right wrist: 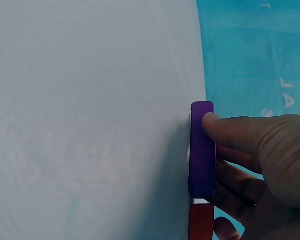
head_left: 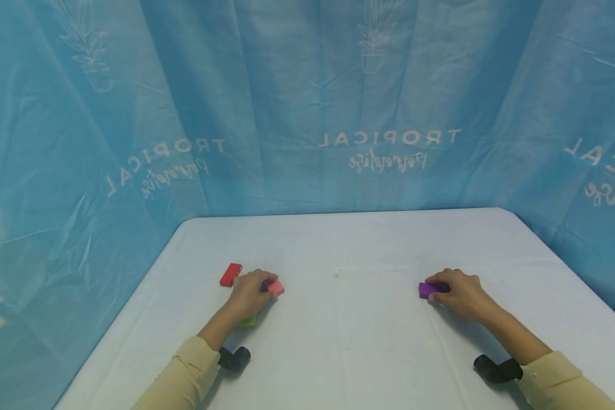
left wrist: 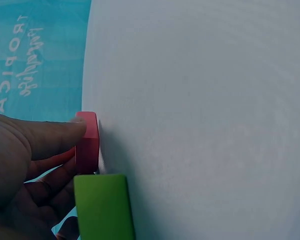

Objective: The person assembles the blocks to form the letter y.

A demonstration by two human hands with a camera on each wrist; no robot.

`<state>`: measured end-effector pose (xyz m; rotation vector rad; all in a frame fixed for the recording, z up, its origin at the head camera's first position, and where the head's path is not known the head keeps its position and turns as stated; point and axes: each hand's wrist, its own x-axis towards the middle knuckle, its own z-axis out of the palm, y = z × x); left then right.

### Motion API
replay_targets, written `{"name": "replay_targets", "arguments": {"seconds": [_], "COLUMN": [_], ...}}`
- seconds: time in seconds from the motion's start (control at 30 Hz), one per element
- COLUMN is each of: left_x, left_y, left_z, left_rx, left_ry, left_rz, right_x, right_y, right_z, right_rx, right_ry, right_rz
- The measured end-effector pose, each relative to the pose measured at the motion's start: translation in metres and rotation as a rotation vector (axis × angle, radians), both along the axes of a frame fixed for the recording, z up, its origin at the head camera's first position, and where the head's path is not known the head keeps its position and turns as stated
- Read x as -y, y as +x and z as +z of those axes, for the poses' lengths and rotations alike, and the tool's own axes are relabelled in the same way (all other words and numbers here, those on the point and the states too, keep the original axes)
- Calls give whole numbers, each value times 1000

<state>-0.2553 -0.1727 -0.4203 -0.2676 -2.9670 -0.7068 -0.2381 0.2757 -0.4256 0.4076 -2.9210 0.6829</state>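
Observation:
My left hand [head_left: 251, 293] pinches a pinkish-red block [head_left: 276, 287] between thumb and fingers; in the left wrist view the thumb presses the side of this block [left wrist: 88, 145]. A green block [left wrist: 104, 207] lies nearer the wrist, mostly covered by the hand in the head view. Just beyond the knuckles, to the left, is a red block [head_left: 230, 274]. On the right side of the table, my right hand [head_left: 460, 293] grips a purple block [head_left: 426, 290] with the thumb along its side. Below that purple block, the right wrist view has a red-orange block [right wrist: 201, 221], hidden in the head view.
A white cloth covers the table [head_left: 338, 341], which has rounded far corners. Blue printed curtains [head_left: 297, 102] hang behind it and along both sides. Black curved pieces [head_left: 234, 360] stick out at both wrists, close over the cloth.

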Motion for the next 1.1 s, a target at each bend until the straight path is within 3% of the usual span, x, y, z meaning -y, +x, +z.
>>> {"name": "replay_targets", "arguments": {"seconds": [0.7, 1.1], "left_x": [-7, -22], "left_y": [6, 17], "left_z": [2, 7], "left_rx": [44, 24], "left_ry": [107, 210], "left_rz": [10, -50], "right_x": [12, 24], "right_y": [3, 2], "right_z": [-2, 1], "right_rx": [-44, -62], "right_ry": [23, 18], "right_rz": [30, 65]}}
